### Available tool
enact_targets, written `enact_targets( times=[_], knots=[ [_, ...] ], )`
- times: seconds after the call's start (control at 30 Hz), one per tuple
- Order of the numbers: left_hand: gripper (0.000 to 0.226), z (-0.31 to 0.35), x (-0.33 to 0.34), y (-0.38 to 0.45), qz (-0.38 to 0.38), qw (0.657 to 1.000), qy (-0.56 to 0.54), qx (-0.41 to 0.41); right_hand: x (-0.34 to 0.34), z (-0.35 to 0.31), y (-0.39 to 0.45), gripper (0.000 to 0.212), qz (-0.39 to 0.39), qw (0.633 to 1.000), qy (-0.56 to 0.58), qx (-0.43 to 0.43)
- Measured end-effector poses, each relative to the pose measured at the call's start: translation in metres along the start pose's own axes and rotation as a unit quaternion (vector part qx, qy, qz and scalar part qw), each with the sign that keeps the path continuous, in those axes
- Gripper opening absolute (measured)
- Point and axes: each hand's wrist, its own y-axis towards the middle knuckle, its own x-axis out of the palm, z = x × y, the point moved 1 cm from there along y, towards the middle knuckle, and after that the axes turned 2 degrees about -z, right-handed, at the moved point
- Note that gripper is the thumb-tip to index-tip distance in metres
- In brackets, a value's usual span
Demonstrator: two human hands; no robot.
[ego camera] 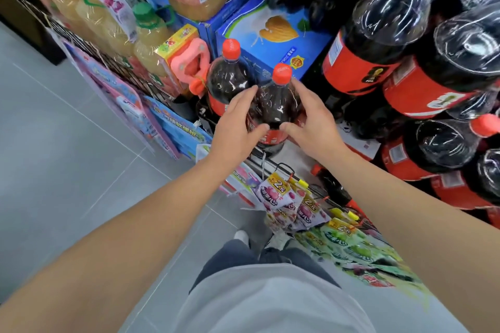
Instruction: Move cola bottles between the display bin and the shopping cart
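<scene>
Two hands (273, 127) round glossy plastic cola bottle (278, 105)

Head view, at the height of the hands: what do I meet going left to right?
Grey floor → hanging toy packs → left hand → held cola bottle → right hand → stacked cola bottles.

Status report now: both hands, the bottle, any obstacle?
Left hand and right hand grip upright red-capped dark cola bottle. Second red-capped cola bottle close at left. Wire bin edge below.
</scene>
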Motion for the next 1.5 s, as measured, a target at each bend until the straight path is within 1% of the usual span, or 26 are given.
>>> enact_targets(
  times=[0.1,0.2,0.27,0.33,0.37,0.43,0.57,0.63,0.7,0.77,0.83,0.97,1.03,1.13,1.27,1.37,1.43,1.5],
  knots=[
    [0.061,-0.001,-0.003,-0.014,0.014,0.999,-0.029,-0.030,-0.007,0.000,-0.020,0.081,0.017,0.998,0.012,0.062],
    [0.058,0.001,0.003,-0.030,-0.009,0.996,-0.066,-0.059,-0.019,0.017,-0.054,0.061,0.007,0.994,-0.034,0.105],
    [0.052,0.004,0.011,-0.037,-0.002,0.994,-0.085,-0.068,-0.026,0.035,-0.078,0.056,-0.006,0.988,-0.056,0.141],
    [0.034,0.008,0.024,-0.045,-0.001,0.995,-0.072,-0.075,-0.032,0.055,-0.100,0.054,-0.008,0.982,-0.067,0.178],
    [0.027,0.012,0.031,-0.048,-0.014,0.995,-0.060,-0.072,-0.036,0.063,-0.110,0.053,-0.007,0.978,-0.069,0.194],
    [0.022,0.020,0.047,-0.053,-0.059,0.997,-0.026,-0.042,-0.043,0.079,-0.125,0.052,-0.013,0.974,-0.074,0.215],
    [0.030,0.044,0.085,-0.042,-0.156,0.987,0.046,0.008,-0.058,0.113,-0.142,0.052,-0.040,0.970,-0.102,0.218],
    [0.034,0.055,0.106,-0.033,-0.206,0.975,0.082,0.031,-0.063,0.129,-0.144,0.053,-0.061,0.968,-0.116,0.214],
    [0.038,0.059,0.125,-0.024,-0.254,0.958,0.130,0.034,-0.064,0.143,-0.144,0.056,-0.091,0.966,-0.124,0.206],
    [0.046,0.060,0.143,-0.013,-0.305,0.934,0.184,0.021,-0.062,0.154,-0.142,0.060,-0.112,0.967,-0.115,0.198],
    [0.052,0.058,0.160,-0.001,-0.351,0.912,0.211,0.003,-0.057,0.163,-0.138,0.062,-0.130,0.967,-0.107,0.190],
    [0.058,0.045,0.190,0.012,-0.410,0.885,0.213,-0.056,-0.054,0.177,-0.133,0.066,-0.133,0.969,-0.104,0.180],
    [0.055,0.034,0.200,0.015,-0.426,0.875,0.211,-0.086,-0.055,0.184,-0.131,0.069,-0.137,0.971,-0.097,0.172],
    [0.044,0.027,0.207,0.020,-0.413,0.879,0.209,-0.116,-0.053,0.190,-0.129,0.075,-0.151,0.970,-0.091,0.165],
    [0.039,0.028,0.199,0.019,-0.374,0.898,0.167,-0.162,-0.053,0.186,-0.126,0.088,-0.168,0.969,-0.093,0.158],
    [0.036,0.033,0.188,0.016,-0.333,0.918,0.122,-0.176,-0.059,0.180,-0.126,0.092,-0.160,0.973,-0.087,0.140],
    [0.034,0.041,0.176,0.015,-0.317,0.927,0.118,-0.162,-0.061,0.174,-0.128,0.093,-0.149,0.976,-0.092,0.129],
    [0.033,0.050,0.160,0.014,-0.285,0.940,0.135,-0.131,-0.060,0.164,-0.130,0.095,-0.129,0.980,-0.097,0.117]
  ],
)
